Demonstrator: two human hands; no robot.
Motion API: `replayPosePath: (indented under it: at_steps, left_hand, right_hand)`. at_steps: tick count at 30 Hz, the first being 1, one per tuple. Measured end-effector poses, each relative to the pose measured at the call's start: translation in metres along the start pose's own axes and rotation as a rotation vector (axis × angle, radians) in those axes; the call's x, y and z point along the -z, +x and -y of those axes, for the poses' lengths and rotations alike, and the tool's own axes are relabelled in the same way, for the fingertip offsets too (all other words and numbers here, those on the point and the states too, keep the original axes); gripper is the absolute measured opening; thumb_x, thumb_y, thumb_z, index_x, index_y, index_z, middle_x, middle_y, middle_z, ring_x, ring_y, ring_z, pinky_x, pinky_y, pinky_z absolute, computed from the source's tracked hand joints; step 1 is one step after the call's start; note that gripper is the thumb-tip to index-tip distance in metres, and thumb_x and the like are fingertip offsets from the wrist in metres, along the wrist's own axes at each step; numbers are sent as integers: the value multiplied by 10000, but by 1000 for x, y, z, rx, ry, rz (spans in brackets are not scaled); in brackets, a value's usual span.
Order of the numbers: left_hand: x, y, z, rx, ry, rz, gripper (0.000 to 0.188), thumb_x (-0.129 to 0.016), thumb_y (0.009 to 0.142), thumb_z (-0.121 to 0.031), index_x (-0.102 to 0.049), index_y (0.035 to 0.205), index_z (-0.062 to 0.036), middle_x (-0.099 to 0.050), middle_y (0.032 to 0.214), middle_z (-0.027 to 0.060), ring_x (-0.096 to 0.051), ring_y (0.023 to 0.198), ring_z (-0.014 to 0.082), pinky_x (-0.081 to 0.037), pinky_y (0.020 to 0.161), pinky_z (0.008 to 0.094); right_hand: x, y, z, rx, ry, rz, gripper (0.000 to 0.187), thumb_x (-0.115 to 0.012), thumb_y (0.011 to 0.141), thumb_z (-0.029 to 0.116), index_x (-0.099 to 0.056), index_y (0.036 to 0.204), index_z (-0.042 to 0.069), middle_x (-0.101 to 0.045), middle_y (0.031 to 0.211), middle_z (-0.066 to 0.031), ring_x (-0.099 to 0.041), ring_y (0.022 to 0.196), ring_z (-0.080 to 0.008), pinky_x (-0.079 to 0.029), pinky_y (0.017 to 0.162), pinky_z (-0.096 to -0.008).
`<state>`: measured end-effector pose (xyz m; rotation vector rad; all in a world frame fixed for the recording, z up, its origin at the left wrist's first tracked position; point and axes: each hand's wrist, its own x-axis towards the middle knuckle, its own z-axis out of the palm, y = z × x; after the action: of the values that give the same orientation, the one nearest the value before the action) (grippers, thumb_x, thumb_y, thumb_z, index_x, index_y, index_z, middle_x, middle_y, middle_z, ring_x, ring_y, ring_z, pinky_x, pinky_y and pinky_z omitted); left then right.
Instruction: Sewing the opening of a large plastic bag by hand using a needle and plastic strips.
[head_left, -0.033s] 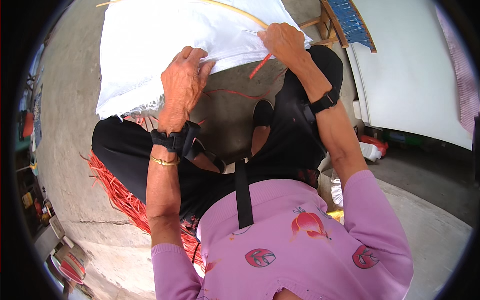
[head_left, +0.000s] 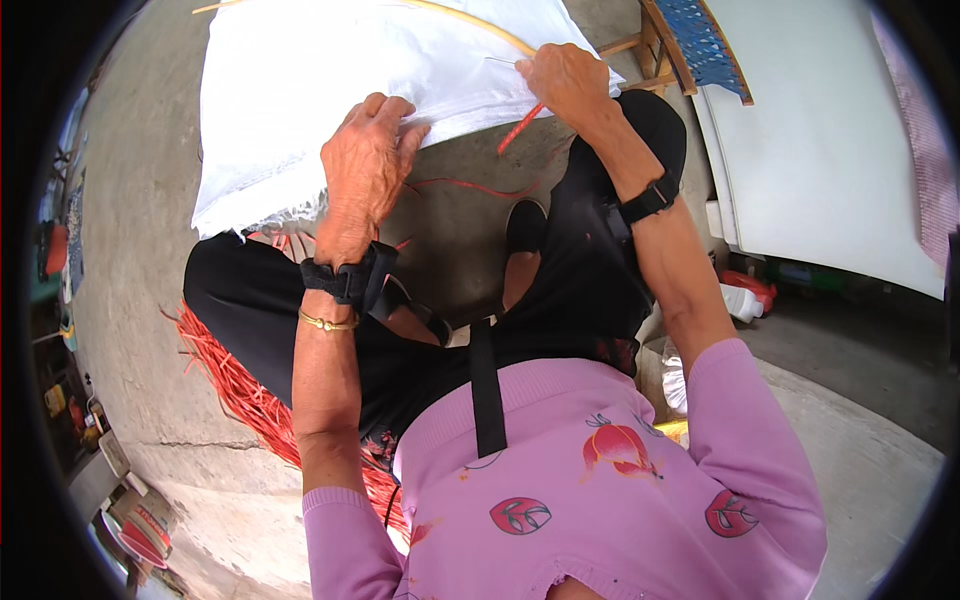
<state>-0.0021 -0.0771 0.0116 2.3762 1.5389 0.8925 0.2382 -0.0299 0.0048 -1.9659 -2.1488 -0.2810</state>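
A white cloth (head_left: 290, 90) with a frayed corner lies spread in front of me, at the level of my knees. My left hand (head_left: 365, 160) is at its near edge, fingers curled on the fabric and the thumb at the border. At the cloth's right side my right hand (head_left: 568, 85) is closed around a long, curved, tan cane (head_left: 470, 22), which runs up and to the left past the picture's top. A short red length (head_left: 520, 128) sticks out below that fist. Beside the fingers a thin needle-like piece (head_left: 500, 61) points left over the cloth.
A bundle of red strips (head_left: 240, 385) lies on the concrete floor by my left leg. One loose red strand (head_left: 470, 185) trails between my knees. A wooden stool with blue webbing (head_left: 705, 45) stands at the far right, next to a large white panel (head_left: 810, 130).
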Motion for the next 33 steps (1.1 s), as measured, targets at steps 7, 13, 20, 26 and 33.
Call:
replayPosePath:
  at_steps: [7, 13, 20, 26, 33]
  left_hand:
    - [-11, 8, 4, 22, 23, 51, 179, -618, 813, -246, -609, 885, -82, -600, 854, 62, -605, 747, 274, -481, 625, 372]
    - [-17, 8, 2, -83, 67, 36, 157, -604, 825, -233, -602, 872, -83, -603, 842, 55, -606, 741, 267, -479, 613, 362]
    - [-19, 11, 2, -17, 16, 71, 135, -596, 829, -223, -606, 848, -89, -602, 828, 49, -603, 726, 265, -472, 609, 361]
    - [-22, 12, 4, -9, 16, 53, 105, -575, 835, -193, -608, 838, -93, -596, 820, 50, -594, 700, 265, -463, 602, 362]
    - [-25, 12, 3, -16, 2, 60, 82, -571, 830, -169, -604, 846, -96, -591, 814, 51, -589, 689, 267, -463, 600, 358]
  right_hand:
    - [2, 9, -5, -94, 25, 114, 325, -608, 787, 341, -687, 775, 26, -652, 711, -169, -648, 659, -318, -494, 561, -392]
    - [3, 6, -2, -154, 59, 243, 358, -567, 828, 364, -687, 833, 26, -658, 783, -180, -646, 738, -331, -495, 636, -407]
    - [2, 5, -3, -144, 77, 250, 370, -560, 837, 373, -685, 851, 25, -660, 776, -175, -647, 737, -326, -495, 623, -405]
    - [-4, 8, -6, -138, 63, 203, 384, -561, 828, 391, -688, 840, 30, -659, 772, -182, -648, 727, -328, -496, 613, -405]
    - [-1, 31, -13, -43, -22, 166, 475, -557, 819, 471, -678, 794, 12, -652, 726, -169, -640, 677, -320, -496, 593, -399]
